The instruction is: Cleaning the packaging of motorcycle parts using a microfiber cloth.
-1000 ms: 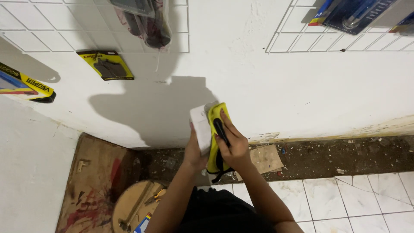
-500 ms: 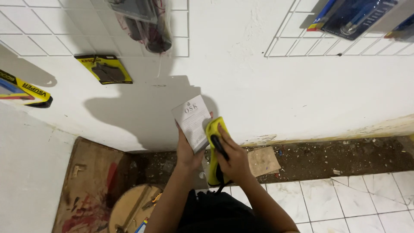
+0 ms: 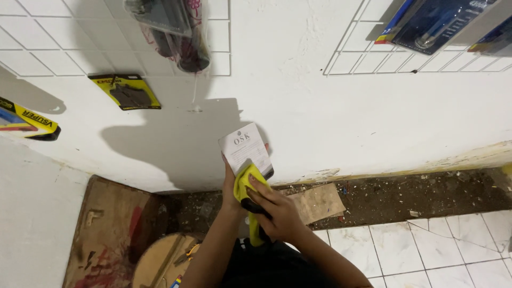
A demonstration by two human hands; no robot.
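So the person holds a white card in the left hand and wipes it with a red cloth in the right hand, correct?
Not quite: the cloth is yellow, not red. The head view shows the left hand holding the white card up before the wall, while the right hand presses the yellow cloth against its lower part.

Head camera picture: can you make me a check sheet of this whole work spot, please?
Surface: white floor tiles beside a strip of bare dirt along the white wall.
Job's things: white card held up; yellow cloth pressed against its lower edge.
Clutter: scrap of board on the dirt; round wooden piece; stained wooden panel.
Grippers: left hand holds the card from behind; right hand grips the cloth.
Cables: nothing seen.
Surroundings: wire grids on the wall with packaged goods hanging, among them a yellow-and-black pack and a clear bag of dark items.
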